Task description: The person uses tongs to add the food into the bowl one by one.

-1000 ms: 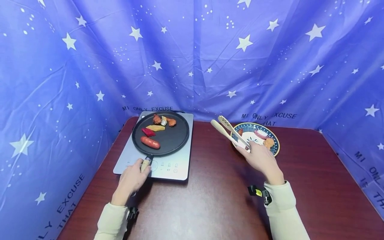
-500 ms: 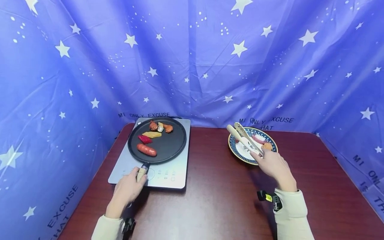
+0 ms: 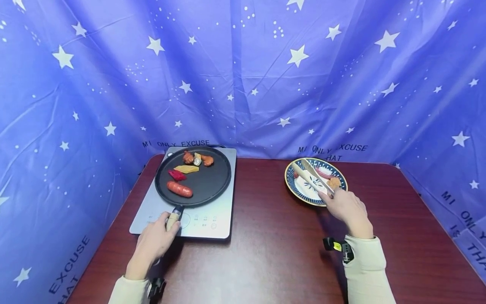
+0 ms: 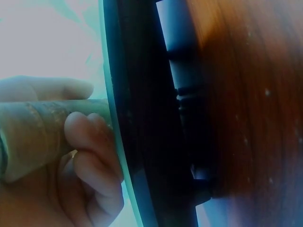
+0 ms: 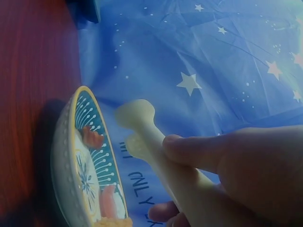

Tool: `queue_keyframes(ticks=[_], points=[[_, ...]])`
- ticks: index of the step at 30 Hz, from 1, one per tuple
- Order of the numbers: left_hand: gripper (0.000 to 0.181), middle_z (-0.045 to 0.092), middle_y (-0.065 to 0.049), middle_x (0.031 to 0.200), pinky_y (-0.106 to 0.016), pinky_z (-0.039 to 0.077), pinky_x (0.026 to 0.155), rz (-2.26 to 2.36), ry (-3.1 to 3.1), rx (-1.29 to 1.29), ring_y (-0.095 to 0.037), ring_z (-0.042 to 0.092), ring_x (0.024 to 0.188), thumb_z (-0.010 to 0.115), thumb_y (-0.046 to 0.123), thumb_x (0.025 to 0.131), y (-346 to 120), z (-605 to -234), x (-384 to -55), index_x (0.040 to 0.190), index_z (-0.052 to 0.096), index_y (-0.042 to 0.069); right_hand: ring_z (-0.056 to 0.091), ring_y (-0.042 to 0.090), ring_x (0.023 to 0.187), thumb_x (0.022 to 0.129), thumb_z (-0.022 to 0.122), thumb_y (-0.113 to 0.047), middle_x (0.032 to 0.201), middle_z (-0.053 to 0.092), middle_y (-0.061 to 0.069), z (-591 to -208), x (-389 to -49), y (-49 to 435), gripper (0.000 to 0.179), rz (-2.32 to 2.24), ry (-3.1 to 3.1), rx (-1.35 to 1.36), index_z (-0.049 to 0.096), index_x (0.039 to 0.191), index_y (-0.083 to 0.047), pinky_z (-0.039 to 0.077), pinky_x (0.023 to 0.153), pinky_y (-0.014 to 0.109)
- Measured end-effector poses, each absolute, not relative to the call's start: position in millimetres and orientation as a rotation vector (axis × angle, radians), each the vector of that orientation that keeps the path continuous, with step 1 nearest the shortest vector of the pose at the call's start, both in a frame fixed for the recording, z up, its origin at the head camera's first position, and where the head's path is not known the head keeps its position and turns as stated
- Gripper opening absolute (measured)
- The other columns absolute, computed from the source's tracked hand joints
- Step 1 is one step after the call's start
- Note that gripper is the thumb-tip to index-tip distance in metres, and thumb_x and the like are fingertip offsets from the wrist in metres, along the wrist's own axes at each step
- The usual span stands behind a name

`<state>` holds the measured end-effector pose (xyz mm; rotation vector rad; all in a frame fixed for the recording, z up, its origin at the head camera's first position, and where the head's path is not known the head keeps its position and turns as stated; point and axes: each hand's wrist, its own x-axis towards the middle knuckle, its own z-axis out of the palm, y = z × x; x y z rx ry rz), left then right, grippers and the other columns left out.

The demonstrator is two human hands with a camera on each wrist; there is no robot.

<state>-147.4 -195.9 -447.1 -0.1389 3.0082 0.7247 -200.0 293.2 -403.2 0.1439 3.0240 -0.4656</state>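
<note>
My left hand [image 3: 157, 236] grips the pale handle [image 4: 35, 135] of a black frying pan [image 3: 206, 179], its fingers curled round it in the left wrist view. The pan sits on a silver induction cooktop [image 3: 222, 215]. In it lie a sausage [image 3: 179, 189], a red piece [image 3: 176, 175], a yellow piece [image 3: 186, 169] and some small browned pieces [image 3: 207, 160]. My right hand [image 3: 350, 211] holds cream-tipped tongs [image 5: 161, 161] over a patterned plate [image 3: 290, 185]. On that plate are a pink-and-white piece [image 3: 325, 172], a golden fried piece [image 3: 334, 183] and a small reddish-brown piece [image 5: 92, 137].
Everything stands on a dark red wooden table [image 3: 262, 211]. A blue curtain [image 3: 250, 84] with white stars encloses the back and both sides. A black cable [image 3: 217, 146] runs behind the cooktop.
The tongs have moved right and down, from beyond the plate's left rim to over its middle. My left hand keeps hold of the pan handle, and the whole view has shifted slightly.
</note>
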Motion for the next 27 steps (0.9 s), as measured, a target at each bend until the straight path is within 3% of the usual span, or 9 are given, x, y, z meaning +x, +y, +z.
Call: queue_keyframes(ticks=[4, 7, 12, 19, 24, 27], points=[[0.043, 0.049, -0.006, 0.067, -0.036, 0.034, 0.052, 0.731, 3.006, -0.138, -0.025, 0.050, 0.063, 0.053, 0.037, 0.091, -197, -448, -148, 0.122, 0.050, 0.007, 0.059, 0.038, 0.073, 0.093, 0.044, -0.052, 0.085, 0.060, 0.027, -405, -203, 290, 0.055, -0.442, 3.021, 0.164, 0.057, 0.078, 0.000, 0.042, 0.056, 0.048], [0.042, 0.050, -0.006, 0.066, -0.036, 0.034, 0.051, 0.735, 3.018, -0.130, -0.024, 0.049, 0.061, 0.052, 0.037, 0.091, -197, -447, -150, 0.121, 0.050, 0.008, 0.059, 0.043, 0.080, 0.094, 0.044, -0.050, 0.097, 0.060, 0.032, -409, -206, 285, 0.059, -0.422, 3.031, 0.180, 0.060, 0.093, 0.007, 0.044, 0.061, 0.051], [0.042, 0.050, -0.006, 0.067, -0.036, 0.034, 0.051, 0.743, 3.017, -0.125, -0.024, 0.049, 0.061, 0.052, 0.037, 0.091, -195, -445, -150, 0.121, 0.051, 0.008, 0.056, 0.050, 0.090, 0.094, 0.046, -0.048, 0.109, 0.055, 0.037, -418, -209, 277, 0.064, -0.414, 3.063, 0.221, 0.049, 0.120, 0.011, 0.043, 0.069, 0.056], [0.043, 0.051, -0.006, 0.066, -0.036, 0.034, 0.050, 0.757, 2.998, -0.155, -0.023, 0.049, 0.060, 0.053, 0.038, 0.091, -194, -444, -148, 0.121, 0.052, 0.008, 0.056, 0.052, 0.087, 0.092, 0.051, -0.047, 0.104, 0.055, 0.037, -421, -209, 276, 0.056, -0.420, 3.086, 0.267, 0.054, 0.111, 0.006, 0.042, 0.066, 0.056], [0.044, 0.050, -0.006, 0.066, -0.035, 0.033, 0.050, 0.764, 2.981, -0.171, -0.023, 0.048, 0.059, 0.052, 0.038, 0.091, -195, -445, -148, 0.123, 0.051, 0.008, 0.054, 0.053, 0.091, 0.092, 0.051, -0.048, 0.110, 0.053, 0.038, -417, -208, 278, 0.059, -0.411, 3.043, 0.283, 0.053, 0.121, 0.003, 0.042, 0.068, 0.056], [0.044, 0.050, -0.006, 0.065, -0.035, 0.033, 0.050, 0.771, 2.975, -0.175, -0.023, 0.047, 0.059, 0.052, 0.038, 0.091, -196, -446, -148, 0.123, 0.051, 0.008, 0.055, 0.052, 0.090, 0.092, 0.050, -0.049, 0.108, 0.053, 0.038, -416, -208, 281, 0.059, -0.407, 3.023, 0.290, 0.056, 0.118, 0.003, 0.043, 0.066, 0.055]])
